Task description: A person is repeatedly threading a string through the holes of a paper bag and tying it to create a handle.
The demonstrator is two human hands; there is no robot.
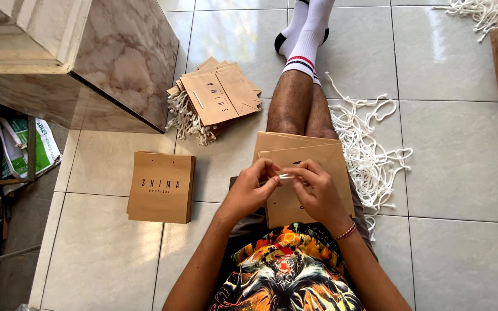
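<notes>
Glossy tiled floor (462, 150) beneath; fingers (272, 173) pinch what seems white cord (283, 175) over paper bag (312, 158)

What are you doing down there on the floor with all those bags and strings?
A person sits on the tiled floor with flat brown paper bags across the lap. The left hand and right hand meet over the top bag, pinching a white cord between them. A heap of loose white cords lies beside the leg. To the other side sit a neat stack of bags and a pile of bags with cords attached.
</notes>
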